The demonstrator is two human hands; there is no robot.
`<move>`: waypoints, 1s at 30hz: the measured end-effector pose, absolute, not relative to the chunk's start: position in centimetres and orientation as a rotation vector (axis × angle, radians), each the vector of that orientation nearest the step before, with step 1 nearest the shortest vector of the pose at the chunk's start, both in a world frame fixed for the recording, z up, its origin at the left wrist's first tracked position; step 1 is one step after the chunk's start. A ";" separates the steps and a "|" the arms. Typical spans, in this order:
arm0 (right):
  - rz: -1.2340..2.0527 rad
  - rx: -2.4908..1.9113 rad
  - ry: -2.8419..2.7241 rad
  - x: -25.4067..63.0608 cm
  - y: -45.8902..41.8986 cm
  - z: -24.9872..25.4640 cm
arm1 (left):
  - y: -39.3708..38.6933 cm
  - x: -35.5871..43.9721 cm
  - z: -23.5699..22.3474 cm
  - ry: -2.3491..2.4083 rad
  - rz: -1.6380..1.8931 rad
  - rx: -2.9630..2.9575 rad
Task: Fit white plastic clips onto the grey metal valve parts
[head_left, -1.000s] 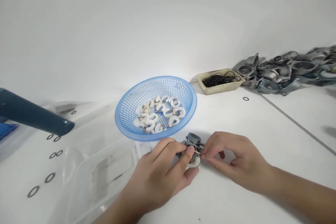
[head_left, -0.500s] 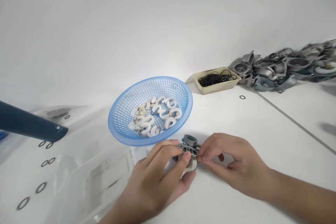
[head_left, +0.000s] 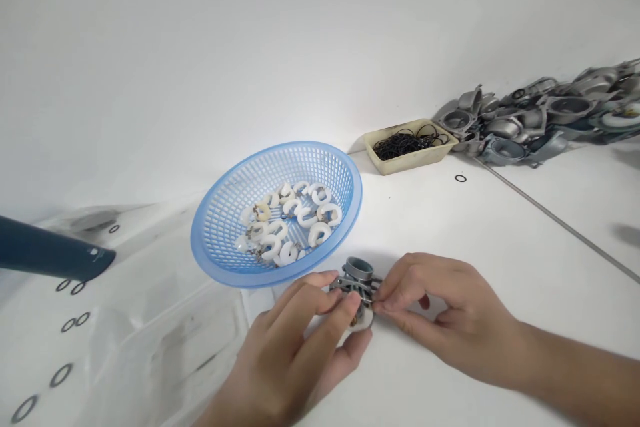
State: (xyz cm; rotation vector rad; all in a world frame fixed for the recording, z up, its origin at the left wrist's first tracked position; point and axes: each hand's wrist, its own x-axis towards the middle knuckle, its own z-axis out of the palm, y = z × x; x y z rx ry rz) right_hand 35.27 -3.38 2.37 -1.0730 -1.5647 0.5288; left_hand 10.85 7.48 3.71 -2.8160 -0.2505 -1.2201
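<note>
My left hand (head_left: 295, 340) is closed around a small grey metal carburetor body (head_left: 359, 268), its round throat facing up and away. A white C-shaped float (head_left: 365, 320) sits at the near side of that body, partly covered by my left thumb and fingers. From the right, my right hand (head_left: 440, 313) pinches at the body's side, thumb and forefinger together on what looks like a thin metal pin; the fingertips hide most of it. Just beyond my hands stands a blue plastic basket (head_left: 200, 247) with several white floats (head_left: 320, 233) in it.
A cream tray (head_left: 415, 160) of black rubber rings stands against the wall. Right of it lies a heap of grey metal castings (head_left: 505, 150). One black ring (head_left: 461, 179) lies on the white table. At left are a dark blue cylinder (head_left: 55, 250), clear plastic and several flat rings (head_left: 61, 375).
The view has shifted slightly, so the basket and rings appear further left. Both hands stay on the carburetor body; the left fingers have shifted a little and more of the metal shows.
</note>
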 end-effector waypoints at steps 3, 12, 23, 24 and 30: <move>0.532 -1.070 -1.566 35.2 -3.3 2.5 | 7.5 10.6 3.5 -0.272 -1.266 -2.780; 0.545 -1.118 -1.586 35.2 -3.5 2.8 | 7.6 10.9 3.6 -0.260 -1.266 -2.877; 0.601 -1.223 -1.560 35.1 -3.6 3.6 | 7.3 11.8 3.6 -0.297 -1.323 -2.843; 0.607 -1.236 -1.551 35.0 -3.7 3.7 | 7.2 11.8 3.6 -0.299 -1.327 -2.843; 0.721 -1.252 -1.489 34.7 -3.7 3.6 | 7.1 11.8 3.5 -0.225 -1.335 -2.852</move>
